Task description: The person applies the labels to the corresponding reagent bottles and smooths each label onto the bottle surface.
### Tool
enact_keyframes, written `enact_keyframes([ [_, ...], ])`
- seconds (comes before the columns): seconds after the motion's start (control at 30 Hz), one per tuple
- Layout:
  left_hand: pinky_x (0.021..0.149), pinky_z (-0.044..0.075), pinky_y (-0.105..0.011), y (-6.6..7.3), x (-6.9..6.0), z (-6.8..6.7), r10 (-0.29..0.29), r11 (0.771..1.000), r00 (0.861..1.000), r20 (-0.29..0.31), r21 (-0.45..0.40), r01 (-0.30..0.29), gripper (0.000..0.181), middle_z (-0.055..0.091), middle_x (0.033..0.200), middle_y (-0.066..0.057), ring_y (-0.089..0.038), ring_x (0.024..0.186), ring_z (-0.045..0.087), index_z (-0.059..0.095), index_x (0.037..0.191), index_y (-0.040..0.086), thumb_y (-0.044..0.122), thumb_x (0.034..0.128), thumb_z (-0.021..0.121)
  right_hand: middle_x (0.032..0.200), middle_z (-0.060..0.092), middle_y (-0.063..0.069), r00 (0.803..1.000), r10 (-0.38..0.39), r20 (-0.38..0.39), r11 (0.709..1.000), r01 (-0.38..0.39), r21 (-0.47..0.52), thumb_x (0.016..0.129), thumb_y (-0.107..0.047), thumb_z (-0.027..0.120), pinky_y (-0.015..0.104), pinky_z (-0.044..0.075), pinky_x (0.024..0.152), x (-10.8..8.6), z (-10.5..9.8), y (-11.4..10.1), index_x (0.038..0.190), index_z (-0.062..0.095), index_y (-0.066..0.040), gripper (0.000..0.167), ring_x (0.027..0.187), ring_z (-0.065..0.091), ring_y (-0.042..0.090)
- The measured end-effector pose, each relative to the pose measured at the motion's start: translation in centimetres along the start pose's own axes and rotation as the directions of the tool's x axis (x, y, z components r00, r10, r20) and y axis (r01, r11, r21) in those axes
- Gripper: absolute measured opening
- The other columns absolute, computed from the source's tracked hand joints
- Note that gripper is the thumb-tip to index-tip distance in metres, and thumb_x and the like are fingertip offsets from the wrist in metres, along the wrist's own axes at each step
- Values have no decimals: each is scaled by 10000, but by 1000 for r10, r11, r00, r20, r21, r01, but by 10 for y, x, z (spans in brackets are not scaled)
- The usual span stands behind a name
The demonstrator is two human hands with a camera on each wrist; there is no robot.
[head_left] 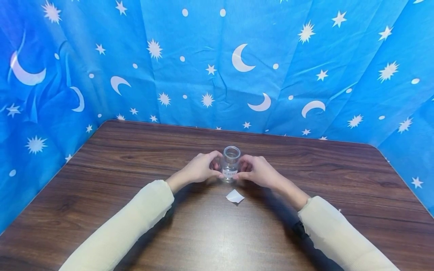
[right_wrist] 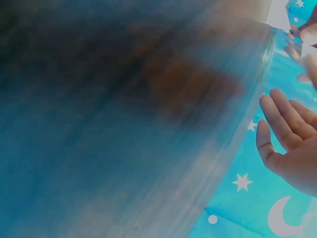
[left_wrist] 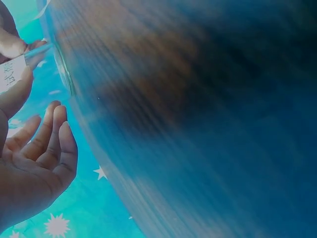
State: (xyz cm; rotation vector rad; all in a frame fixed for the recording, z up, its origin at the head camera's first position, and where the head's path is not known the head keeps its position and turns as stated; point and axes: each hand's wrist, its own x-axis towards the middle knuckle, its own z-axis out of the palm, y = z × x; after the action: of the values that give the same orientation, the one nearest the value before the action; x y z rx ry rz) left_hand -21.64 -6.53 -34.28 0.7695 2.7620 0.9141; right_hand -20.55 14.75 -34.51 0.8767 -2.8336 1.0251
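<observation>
A clear glass jar (head_left: 232, 162) with a wide, uncovered mouth stands upright on the wooden table. Low on its near side is a small white label (head_left: 229, 173) with dark print. My left hand (head_left: 201, 168) holds the jar from the left, its thumb at the label's left end. From the right, my right hand (head_left: 260, 172) holds it too, thumb at the label's other end. Both wrist views show the outer fingers of the left hand (left_wrist: 42, 171) and right hand (right_wrist: 299, 151) bent loosely, apart from the glass. The index fingertips' contact is partly hidden.
Just in front of the jar lies a small piece of white paper (head_left: 235, 196) with a lifted edge. The brown wooden table (head_left: 135, 143) reaches back to a blue cloth (head_left: 203, 75) with moons and stars, which hangs around its far and side edges.
</observation>
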Motion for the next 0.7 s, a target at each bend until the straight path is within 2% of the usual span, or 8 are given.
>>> enact_keyframes([
  [0.13, 628, 423, -252, 0, 0, 0, 5, 1000, 1000, 2, 1, -5, 504, 563, 791, 17, -107, 657, 521, 530, 1165, 80, 247, 747, 757, 714, 614, -18, 999, -29, 15, 1000, 29, 5, 780, -226, 724, 260, 447, 577, 1, -3, 2, 947, 642, -15, 281, 626, 536, 101],
  [0.37, 627, 420, -255, 0, 0, -1, -5, 1000, 1000, 2, 14, 5, 508, 558, 788, 22, -110, 661, 518, 528, 1169, 81, 257, 749, 753, 735, 629, -3, 996, -45, 73, 999, 44, 16, 842, -200, 657, 270, 456, 616, -1, -7, 6, 1051, 627, 13, 299, 656, 552, 100],
  [0.57, 638, 426, -258, 1, 0, 0, 2, 1000, 1000, 3, 14, -2, 511, 566, 789, 17, -107, 667, 527, 529, 1167, 70, 250, 747, 756, 712, 615, -26, 996, -61, 62, 998, 60, 15, 828, -255, 673, 265, 448, 584, 0, -7, 4, 966, 653, -16, 276, 628, 535, 97],
  [0.7, 639, 427, -259, 1, 0, -1, -6, 1000, 1000, 4, 15, 6, 511, 563, 786, 19, -112, 671, 529, 529, 1167, 72, 250, 746, 756, 715, 622, -18, 997, -52, 62, 999, 52, 7, 835, -225, 667, 263, 448, 579, 0, -7, 4, 973, 653, -7, 259, 626, 539, 101],
])
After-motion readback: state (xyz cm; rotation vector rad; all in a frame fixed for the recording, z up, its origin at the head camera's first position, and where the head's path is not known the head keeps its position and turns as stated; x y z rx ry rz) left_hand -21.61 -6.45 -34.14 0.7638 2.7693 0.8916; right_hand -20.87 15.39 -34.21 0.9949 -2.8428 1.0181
